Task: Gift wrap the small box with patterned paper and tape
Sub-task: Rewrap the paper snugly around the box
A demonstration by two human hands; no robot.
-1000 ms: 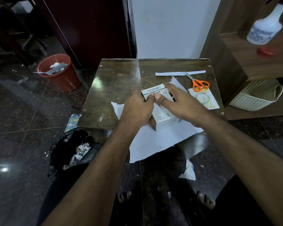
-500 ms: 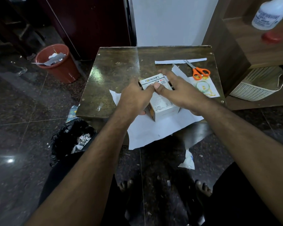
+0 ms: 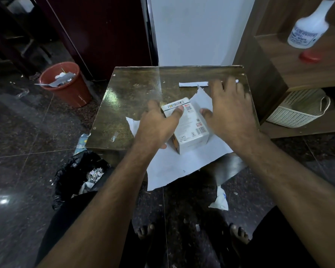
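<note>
Left fingers (image 3: 179,111) grasping white printed box (image 3: 190,128) on paper (image 3: 182,167); right fingers (image 3: 220,88) released.

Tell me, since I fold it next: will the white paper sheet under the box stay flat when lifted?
Probably not. The paper sheet looks thin and its near part overhangs the table edge, so it would likely flop. The box pins it down, so a tug may tear it; its far edge already looks ragged.
</note>
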